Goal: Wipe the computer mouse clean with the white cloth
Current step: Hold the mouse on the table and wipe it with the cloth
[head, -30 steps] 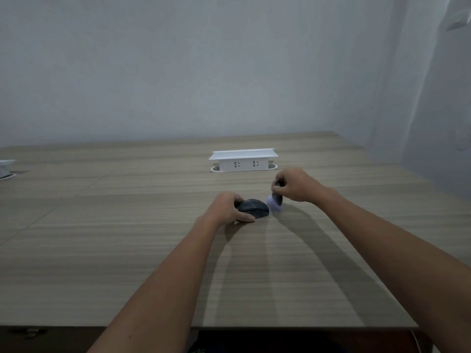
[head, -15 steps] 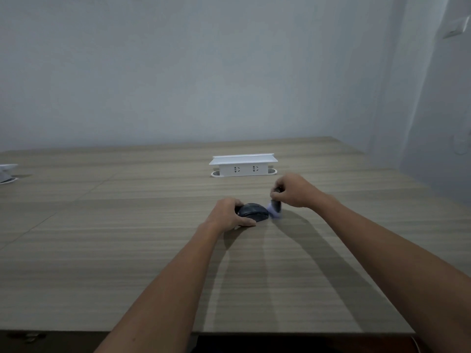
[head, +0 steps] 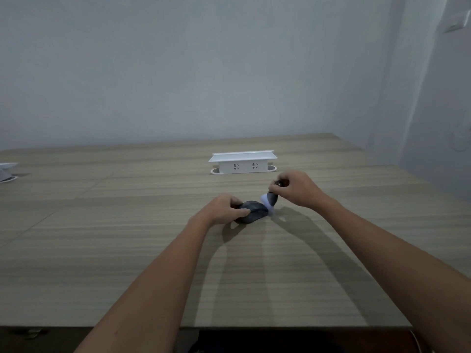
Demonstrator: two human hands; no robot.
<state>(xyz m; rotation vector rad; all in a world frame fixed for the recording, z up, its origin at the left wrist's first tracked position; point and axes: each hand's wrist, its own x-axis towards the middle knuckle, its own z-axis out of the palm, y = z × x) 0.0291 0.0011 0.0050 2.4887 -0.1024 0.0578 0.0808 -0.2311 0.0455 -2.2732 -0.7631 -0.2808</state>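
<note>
A dark grey computer mouse [head: 252, 214] lies on the wooden table [head: 127, 250], a little right of centre. My left hand [head: 220, 210] grips its left side, thumb along the near edge. Just right of the mouse my right hand [head: 297, 188] pinches a small white cloth [head: 266, 201] bunched round something dark. The cloth hangs down from the fingers and its lower tip touches the mouse's right end. Most of the cloth is hidden inside the fist.
A white pop-up socket box [head: 242, 163] stands on the table behind the hands. At the far left edge lies part of a white object [head: 7, 170]. The table's right edge runs close to a wall with a switch [head: 456, 21].
My right hand has dipped toward the mouse and lifted slightly again, keeping the cloth at the mouse's right end. My left hand has stayed on the mouse.
</note>
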